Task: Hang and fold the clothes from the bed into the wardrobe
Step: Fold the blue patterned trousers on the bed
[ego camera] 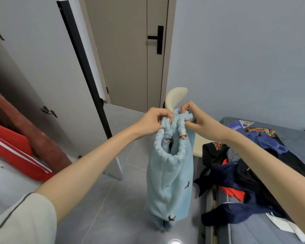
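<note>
Above the grey tiled floor [102,205], beside the bed's left edge, the left hand [151,123] and right hand [195,118] pinch the elastic waistband of light-blue fleece trousers [169,182], hanging down.

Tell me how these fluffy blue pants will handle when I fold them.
Probably floppy: the blue pants hang limp from the left hand and right hand. Likely light yet bulky, given the thick fleece. The gathered waistband looks stretchy, so it may spring back.

The pale blue trousers [169,182] are fluffy fleece with a ruffled elastic waist; the floor [113,208] is smooth, faintly glossy grey tile; the door handle [158,39] is matt black.
</note>
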